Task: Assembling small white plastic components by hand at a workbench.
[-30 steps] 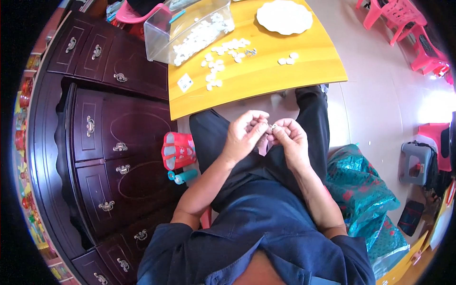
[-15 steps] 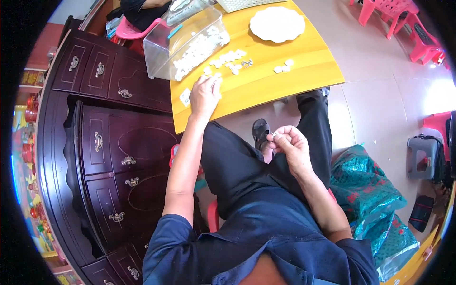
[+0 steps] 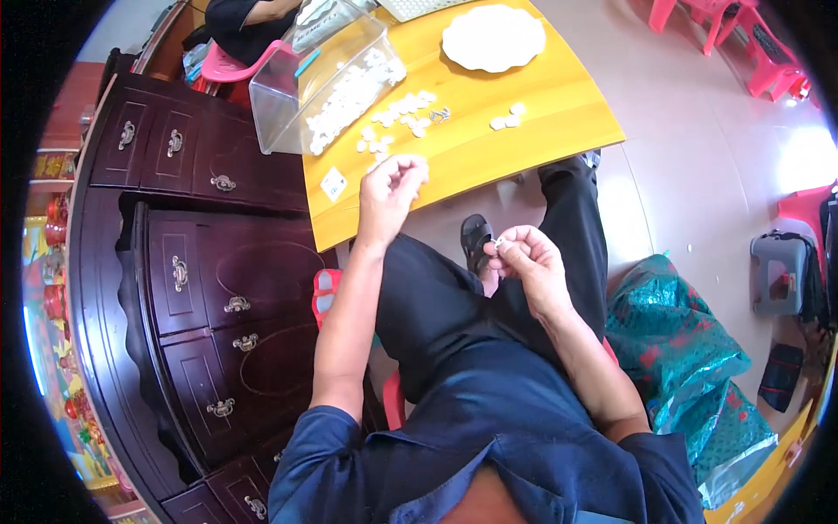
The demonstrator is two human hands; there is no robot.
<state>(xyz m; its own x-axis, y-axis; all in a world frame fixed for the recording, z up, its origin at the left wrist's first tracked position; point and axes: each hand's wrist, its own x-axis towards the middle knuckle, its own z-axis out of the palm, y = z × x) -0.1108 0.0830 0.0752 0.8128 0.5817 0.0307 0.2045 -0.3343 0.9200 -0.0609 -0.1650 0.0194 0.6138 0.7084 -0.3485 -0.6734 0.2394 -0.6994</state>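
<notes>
My left hand [image 3: 393, 196] is raised over the near edge of the yellow table [image 3: 489, 162], thumb and fingers pinched together. Whatever is between those fingertips is too small to make out. Over my lap, my right hand [image 3: 534, 266] pinches a small white piece [image 3: 498, 244] between thumb and finger. Beyond the left hand lie loose small white pieces [image 3: 406, 108], with a few dark metal bits [image 3: 441, 114] beside them. More white pieces [image 3: 349, 100] fill part of a clear plastic bin [image 3: 279, 109]. A further small group of white pieces [image 3: 507, 117] lies to the right.
A white scalloped plate [image 3: 494, 39] sits at the table's far side. A small white card [image 3: 333, 184] lies near the left edge. Dark wooden drawers [image 3: 183, 262] stand at left, a green bag [image 3: 672, 341] at right. Another person's arm [image 3: 266, 10] shows at the far left.
My left hand has drawn back from the loose white pieces toward the table's near edge. My right hand keeps its pinch in nearly the same place.
</notes>
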